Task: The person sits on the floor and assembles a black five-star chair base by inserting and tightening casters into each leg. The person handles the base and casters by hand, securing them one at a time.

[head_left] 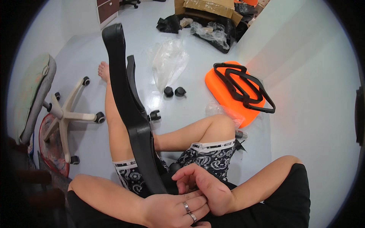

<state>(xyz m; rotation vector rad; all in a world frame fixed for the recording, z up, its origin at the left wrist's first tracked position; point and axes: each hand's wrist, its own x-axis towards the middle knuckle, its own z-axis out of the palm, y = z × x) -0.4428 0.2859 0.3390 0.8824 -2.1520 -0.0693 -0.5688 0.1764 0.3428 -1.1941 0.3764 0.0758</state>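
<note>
A long black curved piece, which looks like a chair base [131, 102], rises from my lap toward the far left, its arms spread apart. My left hand [171, 209], with two rings, lies at its near end with the fingers curled; whatever they close on is hidden. Against it, my right hand [207, 188] has its fingers bent inward over the dark part in my lap, and I cannot make out what they hold. A black caster [155, 115] shows beside the base; whether it is fitted cannot be told. Two more casters [174, 92] lie on the floor.
An orange seat pad [232, 91] with black armrest frames [247, 89] lies on the right near the wall. Crumpled clear plastic [169, 60] and a cardboard box [207, 7] are farther off. A chair with a pale star base [66, 114] stands on the left.
</note>
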